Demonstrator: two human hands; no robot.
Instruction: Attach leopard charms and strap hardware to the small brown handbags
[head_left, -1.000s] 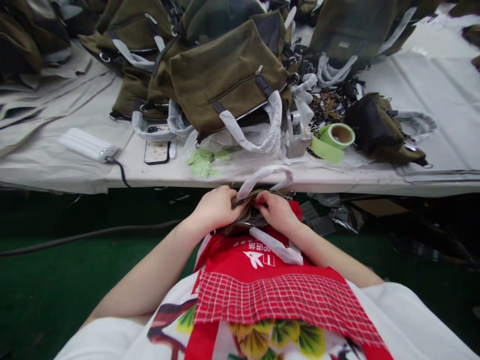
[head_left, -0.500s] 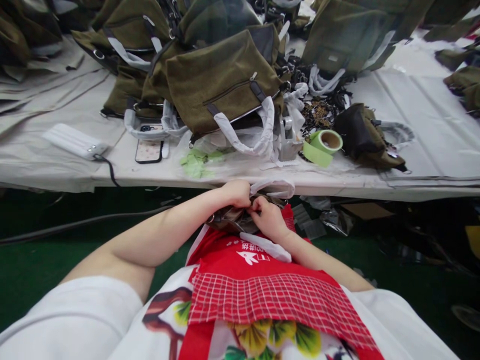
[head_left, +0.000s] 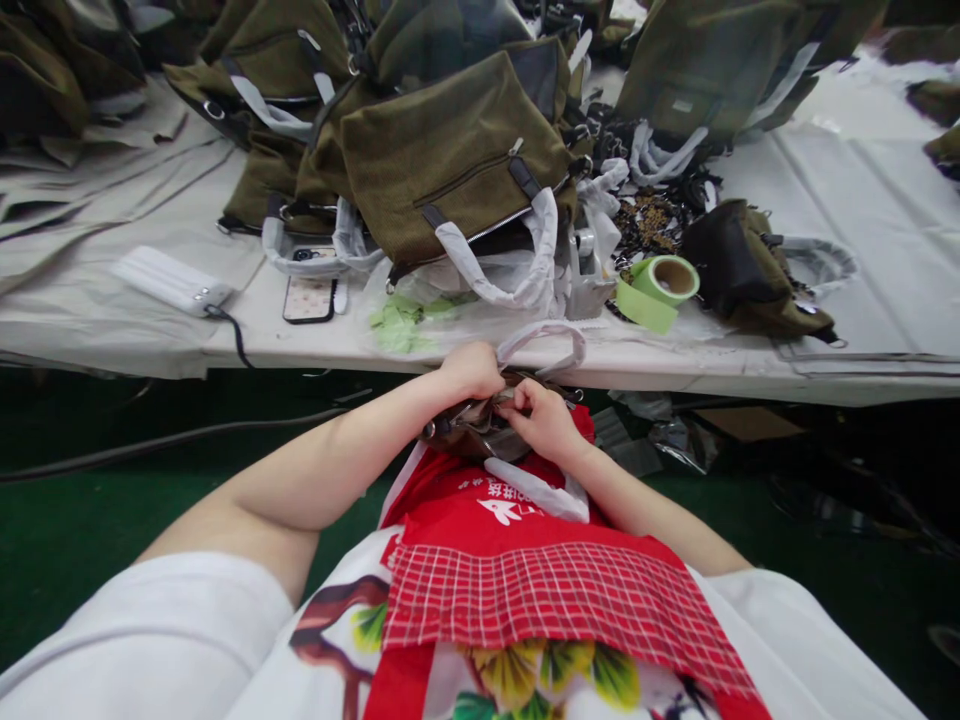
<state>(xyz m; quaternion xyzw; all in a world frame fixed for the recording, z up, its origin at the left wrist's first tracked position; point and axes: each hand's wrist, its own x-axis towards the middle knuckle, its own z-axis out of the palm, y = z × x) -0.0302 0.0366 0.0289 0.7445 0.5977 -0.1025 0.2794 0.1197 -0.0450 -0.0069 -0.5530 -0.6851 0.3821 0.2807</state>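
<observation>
A small brown bag point(head_left: 469, 432) with handles wrapped in white rests on my lap, against the red apron point(head_left: 465, 500), just below the table edge. Its top is open between my hands. My left hand point(head_left: 475, 370) is closed on the bag's far-left rim, back of the hand up. My right hand point(head_left: 546, 420) pinches at the bag's opening from the right, thumb and index finger close together. Whether something small is between those fingertips is too small to tell. One wrapped handle point(head_left: 544, 335) stands up beyond my hands, the other point(head_left: 536, 488) droops over the apron.
Olive bags point(head_left: 450, 150) with wrapped handles crowd the white table point(head_left: 247, 345). Along its front lie a white power bank point(head_left: 169, 280) with a black cable, a phone point(head_left: 309, 298), green scraps point(head_left: 401, 322), a green tape roll point(head_left: 673, 280) and a smaller bag point(head_left: 750, 270).
My right hand has shifted slightly, its fingers more raised, and the bag's opening shows wider. The view has moved a little, so the table's items appear further right.
</observation>
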